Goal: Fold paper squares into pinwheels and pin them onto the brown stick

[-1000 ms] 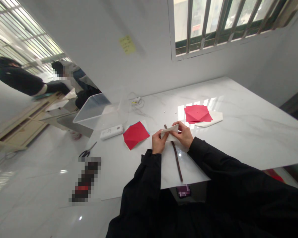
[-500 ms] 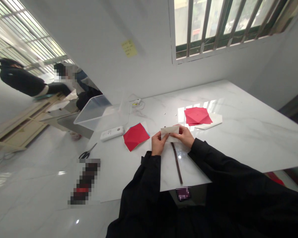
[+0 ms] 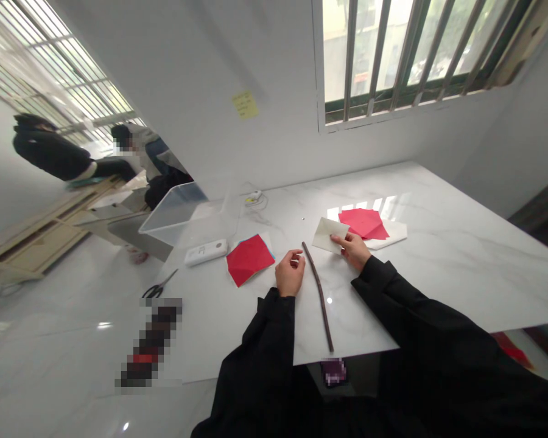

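My right hand (image 3: 356, 250) pinches a folded white paper (image 3: 329, 234) by its near corner, holding it just above the white marble table (image 3: 438, 255), beside a stack of red paper (image 3: 363, 222). My left hand (image 3: 290, 274) rests near the table with fingers loosely curled and nothing in it. A thin dark stick (image 3: 318, 293) lies between my two hands, running toward the front edge. A red folded sheet (image 3: 249, 258) lies just left of my left hand.
A white power bank (image 3: 206, 251), scissors (image 3: 159, 286) and a clear plastic bin (image 3: 178, 210) sit at the table's left end. A cable device (image 3: 252, 197) lies by the wall. Other people (image 3: 132, 152) are at a wooden bench far left.
Both hands held the white paper together earlier. Now my left hand has let go and drawn back, and my right hand has carried the paper to the right, toward the red stack.
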### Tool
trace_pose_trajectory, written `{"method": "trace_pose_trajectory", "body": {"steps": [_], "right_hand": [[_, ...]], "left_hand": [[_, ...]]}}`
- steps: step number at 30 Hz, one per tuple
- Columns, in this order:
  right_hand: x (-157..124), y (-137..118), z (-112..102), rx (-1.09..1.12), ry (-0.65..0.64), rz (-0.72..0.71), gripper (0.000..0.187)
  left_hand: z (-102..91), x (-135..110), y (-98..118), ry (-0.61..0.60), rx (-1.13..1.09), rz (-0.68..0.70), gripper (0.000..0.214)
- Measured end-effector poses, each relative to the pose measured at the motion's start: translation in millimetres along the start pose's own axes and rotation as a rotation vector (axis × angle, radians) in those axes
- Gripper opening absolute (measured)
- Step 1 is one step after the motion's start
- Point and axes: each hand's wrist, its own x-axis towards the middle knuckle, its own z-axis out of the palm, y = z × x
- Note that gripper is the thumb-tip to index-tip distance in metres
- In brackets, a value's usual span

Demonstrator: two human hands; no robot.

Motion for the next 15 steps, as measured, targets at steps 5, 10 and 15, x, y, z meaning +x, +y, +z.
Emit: {"method": "trace_pose_trajectory", "body": {"steps": [5,10,15], "right_hand": [[1,-6,-5,0.046,-0.121,0.111,0.049],[0,-9,-8,0.071,-0.252,0.146,0.046],[0,-4,-8,0.059,-0.327,0.125,0.041]], "left_hand": [[2.4,8,13,-0.012,0.327,-0.008,0.041],[12.3,26,29,-0.091,0.536,0.024,0.068],[18.3,39,22,-0.092,0.240,0.010,0.056]]}}
